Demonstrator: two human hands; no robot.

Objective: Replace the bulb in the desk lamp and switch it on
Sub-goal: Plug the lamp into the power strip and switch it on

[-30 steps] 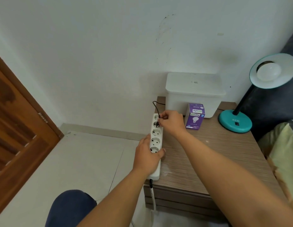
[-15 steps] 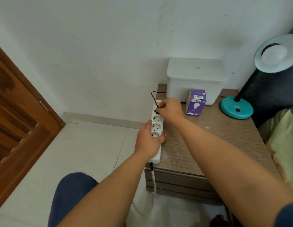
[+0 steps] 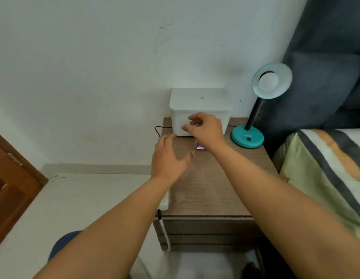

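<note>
Hovering above the counter (image 3: 215,178), both hands are empty with loose, spread fingers: the left hand (image 3: 169,158) hangs over the counter's left edge, palm down, and the right hand (image 3: 207,129) is raised in front of the white box (image 3: 199,101), its fingers slack and gripping nothing. Under the left forearm the power strip (image 3: 164,201) lies along the left edge, its long axis running front to back, mostly hidden; its near end sits at the front corner and its cable (image 3: 165,234) drops over the front edge toward the floor. The white box stands at the back against the wall. The lamp (image 3: 247,136) stands at the back right corner, its teal base just beside the box and close to the right edge, with the bed (image 3: 326,168) right alongside. Its black neck leans up and to the right, and the round shade (image 3: 284,77) is tipped up to face the camera, the bulb (image 3: 268,81) seated in it and unlit. A black cord (image 3: 158,129) loops off the back left edge. Only a corner of the purple bulb carton (image 3: 200,147) shows beneath the right wrist. The middle and front of the counter are bare wood.
</note>
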